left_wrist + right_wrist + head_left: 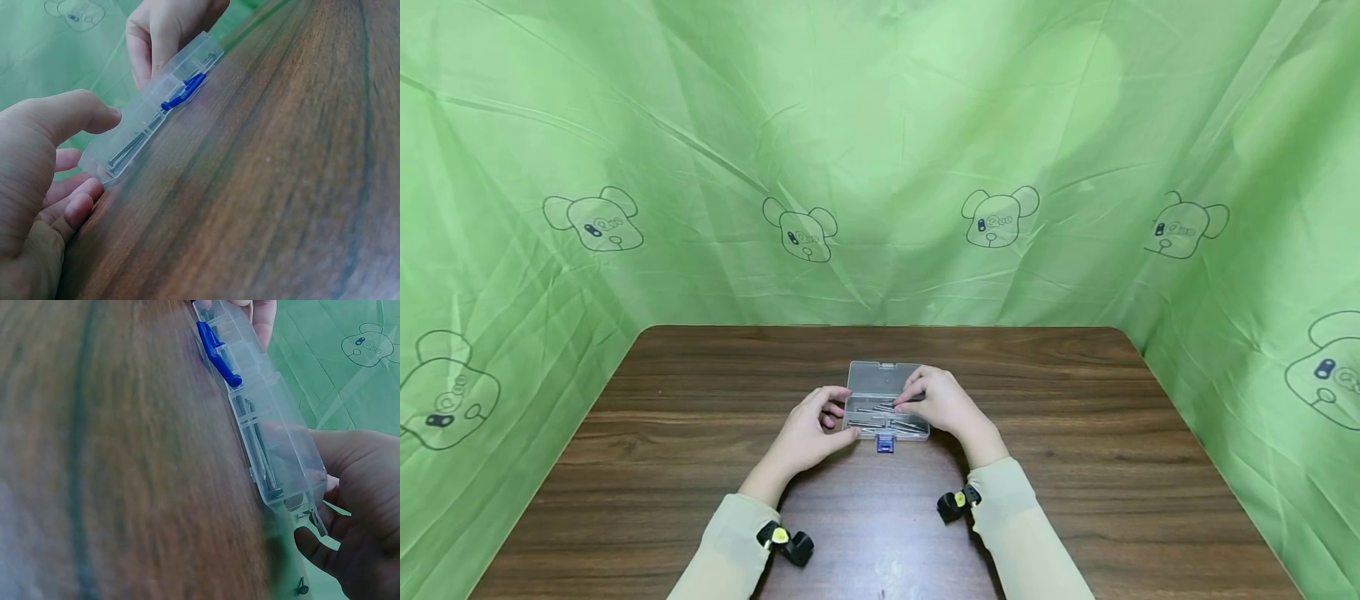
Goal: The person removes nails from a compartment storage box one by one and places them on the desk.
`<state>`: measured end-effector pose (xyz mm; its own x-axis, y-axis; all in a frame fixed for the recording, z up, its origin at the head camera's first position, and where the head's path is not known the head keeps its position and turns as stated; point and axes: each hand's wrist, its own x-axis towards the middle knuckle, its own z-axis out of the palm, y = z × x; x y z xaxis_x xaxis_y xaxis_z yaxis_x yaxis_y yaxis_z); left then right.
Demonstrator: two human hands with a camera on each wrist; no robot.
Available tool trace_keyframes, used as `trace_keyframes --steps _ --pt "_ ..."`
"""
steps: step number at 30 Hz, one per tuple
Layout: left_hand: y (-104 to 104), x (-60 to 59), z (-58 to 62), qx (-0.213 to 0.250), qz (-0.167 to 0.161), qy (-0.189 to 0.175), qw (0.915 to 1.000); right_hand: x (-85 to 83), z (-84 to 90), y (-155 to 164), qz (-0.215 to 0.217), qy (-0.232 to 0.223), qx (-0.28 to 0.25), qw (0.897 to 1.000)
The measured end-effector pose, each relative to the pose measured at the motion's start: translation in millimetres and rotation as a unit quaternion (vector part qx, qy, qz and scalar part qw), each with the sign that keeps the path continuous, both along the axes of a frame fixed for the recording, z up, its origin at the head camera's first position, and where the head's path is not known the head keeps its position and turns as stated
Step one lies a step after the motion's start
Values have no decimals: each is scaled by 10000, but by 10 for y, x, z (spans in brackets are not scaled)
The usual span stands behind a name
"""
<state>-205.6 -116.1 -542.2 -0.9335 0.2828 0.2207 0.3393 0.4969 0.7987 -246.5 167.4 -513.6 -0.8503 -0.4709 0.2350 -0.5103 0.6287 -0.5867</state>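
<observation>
A small clear plastic box (886, 402) lies open near the middle of the brown wooden table (1075, 467), its lid folded back on the far side and a blue latch (885, 444) on its near edge. The left hand (811, 431) steadies the box from its left end, thumb and fingers curled round that end wall (100, 164). The right hand (942, 402) reaches over the right half of the tray, its fingertips down among the long metal nails (880, 410) lying in the compartments; whether its grip has closed on one of them cannot be told from these views. The step appears to be handling the nails inside the tray. To do it well, the left hand's grip should hold the light box flat against the table so it does not slide or tip, while the right hand takes one nail by its shaft and lifts it clear of the dividers without flicking the others out.
</observation>
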Motion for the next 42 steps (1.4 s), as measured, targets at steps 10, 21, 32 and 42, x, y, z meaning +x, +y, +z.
trace_keyframes --steps 10,21,32,42 --pt "4 -2 -20 6 33 -50 10000 2 20 -12 126 29 244 9996" --pt "7 2 -21 4 33 34 10000 -12 12 -35 54 119 503 9986" --pt "7 -16 -21 0 24 54 10000 6 38 -59 -34 224 750 9969" --pt "9 -5 -1 27 5 -68 10000 19 72 -60 140 362 866 9955"
